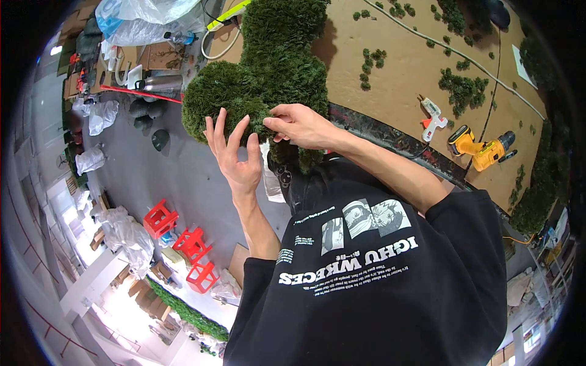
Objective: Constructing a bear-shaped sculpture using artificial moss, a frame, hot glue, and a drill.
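Observation:
A thick, bushy form covered in dark green artificial foliage point(284, 67) stretches from the top middle down to my hands, with a rounded lobe on its left. My left hand point(238, 161) is open, its fingers spread against the front of that lobe and holding nothing. Thumb and forefinger of my right hand point(302, 127) are pinched together at the lobe's right side, on a small green foliage tuft point(267, 117). Its far end merges with the greenery, so I cannot see whether it is attached. More foliage point(310, 160) hangs below my right wrist.
On the brown tabletop point(390, 85) to the right lie loose green tufts point(461, 91), a white glue gun point(433, 121), a yellow cordless drill point(482, 148) and a pale cable point(452, 47). At left are a metal bottle point(160, 83) and clear plastic bags point(152, 30). Red stools point(192, 244) stand on the floor.

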`<control>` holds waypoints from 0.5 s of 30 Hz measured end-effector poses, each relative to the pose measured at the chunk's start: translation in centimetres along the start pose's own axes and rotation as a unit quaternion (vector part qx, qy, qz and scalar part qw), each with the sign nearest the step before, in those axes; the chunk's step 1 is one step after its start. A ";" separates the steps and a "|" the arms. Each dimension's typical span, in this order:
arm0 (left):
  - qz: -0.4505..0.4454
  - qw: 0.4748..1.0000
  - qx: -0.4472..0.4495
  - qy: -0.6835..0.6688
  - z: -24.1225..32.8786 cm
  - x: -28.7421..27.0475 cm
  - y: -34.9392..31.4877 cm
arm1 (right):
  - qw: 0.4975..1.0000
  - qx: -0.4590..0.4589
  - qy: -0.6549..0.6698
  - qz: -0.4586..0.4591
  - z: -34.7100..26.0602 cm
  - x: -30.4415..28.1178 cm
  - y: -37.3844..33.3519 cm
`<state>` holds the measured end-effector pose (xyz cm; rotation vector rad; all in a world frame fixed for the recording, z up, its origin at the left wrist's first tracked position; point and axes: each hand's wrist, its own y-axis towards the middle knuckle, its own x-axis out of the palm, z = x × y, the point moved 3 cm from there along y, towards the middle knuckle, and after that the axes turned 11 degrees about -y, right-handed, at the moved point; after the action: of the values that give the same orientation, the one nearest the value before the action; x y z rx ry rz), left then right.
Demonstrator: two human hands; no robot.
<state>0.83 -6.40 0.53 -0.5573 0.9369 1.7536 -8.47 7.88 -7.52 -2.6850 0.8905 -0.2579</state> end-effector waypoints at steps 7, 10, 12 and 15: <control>0.038 0.999 0.000 -0.027 -0.6 -0.2 -1.0 | 1.000 0.014 -0.002 -0.026 -0.1 0.4 -0.1; 0.061 0.997 0.003 -0.050 -0.4 0.1 -1.0 | 0.999 0.016 0.006 -0.028 -0.1 0.2 -0.1; 0.081 0.995 -0.005 -0.058 -0.8 0.4 -1.1 | 0.999 0.021 0.015 -0.025 -0.4 0.1 -0.1; 0.123 0.990 -0.034 -0.062 -0.8 1.1 -0.9 | 0.999 0.038 0.017 -0.017 -0.9 0.1 -0.1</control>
<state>1.20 -6.28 -1.05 -0.3824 0.8897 2.0228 -8.56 7.69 -6.61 -2.6350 0.8275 -0.3398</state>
